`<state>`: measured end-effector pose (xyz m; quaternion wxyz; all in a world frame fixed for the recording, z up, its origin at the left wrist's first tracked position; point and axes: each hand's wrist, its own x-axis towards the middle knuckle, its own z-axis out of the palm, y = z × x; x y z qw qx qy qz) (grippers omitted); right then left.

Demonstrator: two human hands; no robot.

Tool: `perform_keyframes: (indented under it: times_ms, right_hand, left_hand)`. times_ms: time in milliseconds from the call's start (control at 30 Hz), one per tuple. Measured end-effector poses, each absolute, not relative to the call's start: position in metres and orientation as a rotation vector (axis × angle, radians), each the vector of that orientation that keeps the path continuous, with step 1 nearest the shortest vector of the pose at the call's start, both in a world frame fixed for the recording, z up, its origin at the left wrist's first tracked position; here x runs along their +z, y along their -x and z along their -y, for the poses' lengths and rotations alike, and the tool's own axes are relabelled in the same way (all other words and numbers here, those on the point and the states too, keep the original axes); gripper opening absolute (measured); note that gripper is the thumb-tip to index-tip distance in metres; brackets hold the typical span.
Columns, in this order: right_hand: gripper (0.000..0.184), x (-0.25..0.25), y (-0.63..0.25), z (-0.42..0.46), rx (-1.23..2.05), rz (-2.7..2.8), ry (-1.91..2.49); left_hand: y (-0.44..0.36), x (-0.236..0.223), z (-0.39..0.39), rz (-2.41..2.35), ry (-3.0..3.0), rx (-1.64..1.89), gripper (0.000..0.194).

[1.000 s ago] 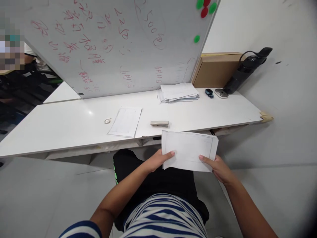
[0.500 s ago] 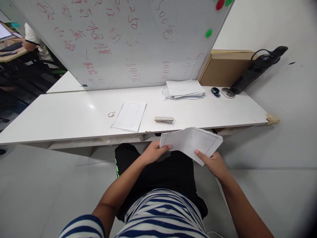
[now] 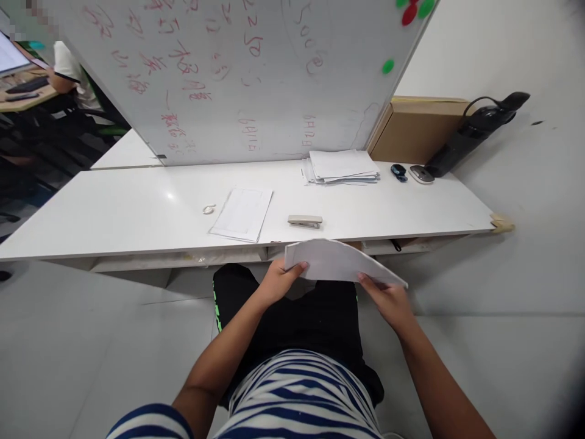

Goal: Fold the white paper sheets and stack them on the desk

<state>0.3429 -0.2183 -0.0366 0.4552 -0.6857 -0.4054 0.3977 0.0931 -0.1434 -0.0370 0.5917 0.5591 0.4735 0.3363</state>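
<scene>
I hold a thin stack of white papers (image 3: 338,261) over my lap, just below the front edge of the white table (image 3: 114,213). My left hand (image 3: 276,281) grips its left end with the thumb on top. At the lower right edge, my right hand (image 3: 388,300) pinches the same stack. The sheets bow upward in the middle and tilt almost flat. A beige stapler (image 3: 304,221) lies on the table right above the papers.
On the table lie a single sheet (image 3: 242,213), a small ring (image 3: 209,209), a paper pile (image 3: 342,166), a dark small object (image 3: 398,172) and a mouse (image 3: 421,174). A whiteboard (image 3: 228,79), cardboard box (image 3: 423,131) and black bottle (image 3: 475,131) stand behind. Another person sits far left.
The papers went from facing me flat to bent and tipped nearly edge-on. Both hands kept their hold and shifted slightly left and up.
</scene>
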Motion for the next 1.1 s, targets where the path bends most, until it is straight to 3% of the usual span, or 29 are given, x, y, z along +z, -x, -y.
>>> perform_keyframes:
  times_ms: [100,367,567,700,800,900,1100]
  right_hand:
    - [0.041,-0.048,-0.341,0.221,1.129,0.844,1.538]
    - [0.032,-0.074,-0.301,0.239,1.465,0.562,1.267]
    - [0.046,-0.066,-0.299,0.225,1.251,0.611,1.35]
    - [0.053,-0.075,-0.314,0.219,1.125,0.679,1.452]
    - [0.051,-0.084,-0.323,0.215,1.007,0.723,1.531]
    - [0.046,-0.089,-0.331,0.207,0.921,0.792,1.539]
    - [0.034,-0.076,-0.359,0.163,0.742,0.922,1.615]
  left_hand:
    - [-0.094,-0.037,0.143,-1.109,-1.098,0.81,0.043]
    - [-0.123,-0.051,0.14,-1.065,-0.99,0.731,0.049]
    - [-0.144,-0.04,0.135,-0.894,-1.472,0.588,0.049]
    - [-0.139,-0.023,0.102,-0.877,-2.076,0.687,0.044]
    - [-0.129,-0.021,0.061,-1.071,-2.481,0.747,0.04]
    - [-0.118,-0.033,0.019,-1.239,-2.653,0.705,0.052]
    - [-0.111,-0.06,-0.019,-1.128,-2.563,0.618,0.03]
